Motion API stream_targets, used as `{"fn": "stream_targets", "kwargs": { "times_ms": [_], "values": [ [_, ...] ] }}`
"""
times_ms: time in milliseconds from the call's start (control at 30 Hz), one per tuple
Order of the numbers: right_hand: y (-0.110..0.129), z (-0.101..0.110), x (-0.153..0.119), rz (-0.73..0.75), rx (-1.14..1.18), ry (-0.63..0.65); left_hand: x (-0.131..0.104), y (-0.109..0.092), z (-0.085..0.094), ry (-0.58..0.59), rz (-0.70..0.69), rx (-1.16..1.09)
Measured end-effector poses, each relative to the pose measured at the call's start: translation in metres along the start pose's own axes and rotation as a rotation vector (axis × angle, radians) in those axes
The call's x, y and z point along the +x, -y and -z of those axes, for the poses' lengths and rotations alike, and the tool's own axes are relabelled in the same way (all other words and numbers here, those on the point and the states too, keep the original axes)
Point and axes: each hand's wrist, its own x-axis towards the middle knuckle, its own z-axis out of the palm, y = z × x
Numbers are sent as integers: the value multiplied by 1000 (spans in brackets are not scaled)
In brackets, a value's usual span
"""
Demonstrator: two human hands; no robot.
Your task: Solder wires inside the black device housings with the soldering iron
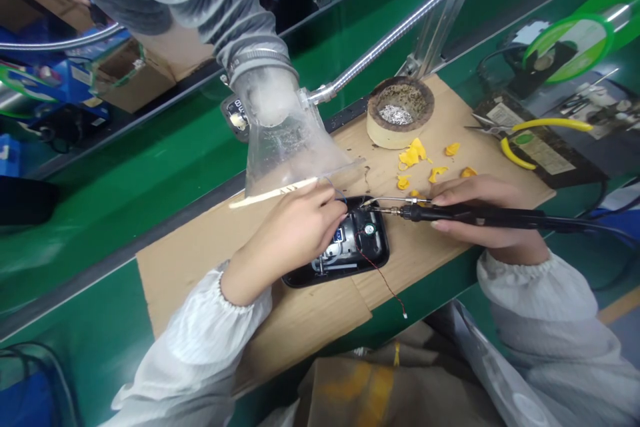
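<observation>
Two hands work over an open black plastic housing (382, 248) at the middle of the cardboard sheet (190, 267) on the bench (100, 313). From where I stand, the right hand (493, 192) grips a soldering iron (420, 212), thumb and fingers closed about its handle; the left hand (295, 230) has its fingers bunched over the housing's far side, though I can't tell what they pinch. The iron's tip sits near those fingers, so a slip leftward could burn them, or scorch the plastic. The red-and-black twisted wire (381, 271) trails over the near rim, where a sleeve might snag it.
</observation>
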Motion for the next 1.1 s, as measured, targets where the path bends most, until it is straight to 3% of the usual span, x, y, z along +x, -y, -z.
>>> {"fn": "stream_targets", "kwargs": {
  "times_ms": [467,667,767,867,900,933,1000,1067,1100],
  "values": [
    [3,0,-2,-61,-19,-51,0,-1,1,4,-3,-13],
    [-6,4,-12,-45,21,-77,0,0,1,15,11,-27],
    [-12,4,-22,-153,73,-281,-1,1,0,12,26,-46],
    [-16,-2,-18,-166,-54,-713,2,0,-3,9,32,-49],
    [-16,-5,-14,-152,-150,-795,4,0,-4,2,34,-47],
    [-16,-8,-9,-158,-246,-799,5,-1,-5,-13,36,-44],
    [-16,-14,0,-219,-389,-679,3,-4,-6,-121,33,-32],
    [-19,-19,4,-286,-409,-600,-6,-8,-5,-313,-21,-38],
    [-23,-21,4,-302,-408,-619,-14,-9,-4,-407,-70,-57]
  ]
}}
